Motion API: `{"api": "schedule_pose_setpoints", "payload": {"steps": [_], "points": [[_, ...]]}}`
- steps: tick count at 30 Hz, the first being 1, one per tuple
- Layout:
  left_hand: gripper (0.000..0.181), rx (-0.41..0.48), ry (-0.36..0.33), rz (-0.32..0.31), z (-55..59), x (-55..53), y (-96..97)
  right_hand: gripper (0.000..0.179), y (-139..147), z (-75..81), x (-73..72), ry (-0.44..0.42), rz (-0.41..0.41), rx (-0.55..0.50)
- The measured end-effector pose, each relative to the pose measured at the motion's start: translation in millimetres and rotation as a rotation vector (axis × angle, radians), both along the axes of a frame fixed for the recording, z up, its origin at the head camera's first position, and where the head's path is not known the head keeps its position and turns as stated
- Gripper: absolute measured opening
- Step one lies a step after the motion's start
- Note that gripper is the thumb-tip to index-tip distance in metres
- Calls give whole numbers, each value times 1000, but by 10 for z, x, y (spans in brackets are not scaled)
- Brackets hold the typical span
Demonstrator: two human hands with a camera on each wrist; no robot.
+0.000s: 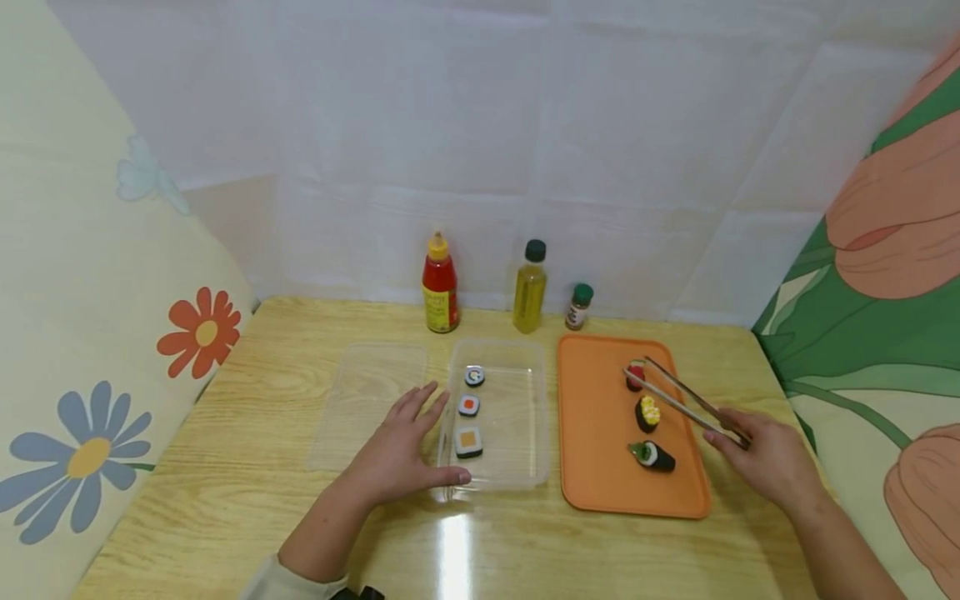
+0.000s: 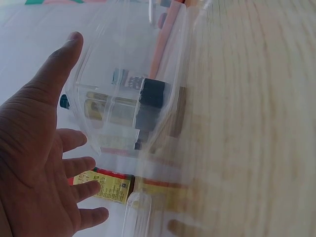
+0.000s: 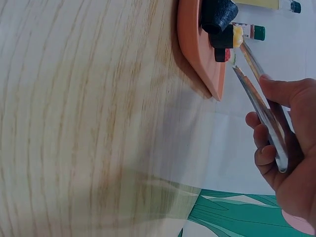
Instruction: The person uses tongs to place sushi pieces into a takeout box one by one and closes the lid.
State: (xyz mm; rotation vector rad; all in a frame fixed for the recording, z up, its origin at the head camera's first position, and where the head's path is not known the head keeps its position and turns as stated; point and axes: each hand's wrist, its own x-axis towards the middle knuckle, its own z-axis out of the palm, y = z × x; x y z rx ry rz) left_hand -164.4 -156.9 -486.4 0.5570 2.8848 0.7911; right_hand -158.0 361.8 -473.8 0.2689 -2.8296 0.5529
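Observation:
My right hand (image 1: 772,458) holds metal tongs (image 1: 686,406), their arms spread apart. The tips hover about the red-topped sushi piece (image 1: 635,377) at the far side of the orange tray (image 1: 592,467); contact cannot be made out. Nearer on that tray lie a yellow-topped sushi (image 1: 648,414) and a dark hand roll (image 1: 658,457) with a green end. My left hand (image 1: 397,454), fingers spread, rests at the left side of a clear plastic container (image 1: 510,475). Inside it, a column of sushi rolls stands along the left: one round (image 1: 474,376), one red-centred (image 1: 468,406), one orange-centred (image 1: 469,442).
A flat clear lid (image 1: 367,392) lies left of the container. Along the back wall stand a red sauce bottle (image 1: 440,287) with a yellow cap, an oil bottle (image 1: 529,292) and a small green-capped jar (image 1: 579,308). Bare wood (image 1: 525,550) shows along the table's front.

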Motion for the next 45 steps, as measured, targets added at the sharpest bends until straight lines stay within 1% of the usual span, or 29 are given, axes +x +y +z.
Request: {"api": "schedule_pose_setpoints", "payload": {"steps": [5,14,21,26,31,39,45], "points": [[126,-2,-5,1,3,-2,-1,41,10,14,-9,-64,-1,16],[125,-5,-5,-1,-18,-4,-1,43,-101,80,-120,-133,28,41],[125,2,-20,4,-12,-10,11,42,-148,88,-173,-142,58,77],[126,-3,-25,4,-13,-20,9,40,-112,92,-167,-150,51,78],[128,-5,-24,2,4,-24,11,39,-72,90,-136,-129,54,93],[129,-8,-15,8,13,-26,20,35,-47,34,-102,-63,59,91],[126,-4,-12,3,5,-24,16,33,-55,21,-93,-6,64,83]]}}
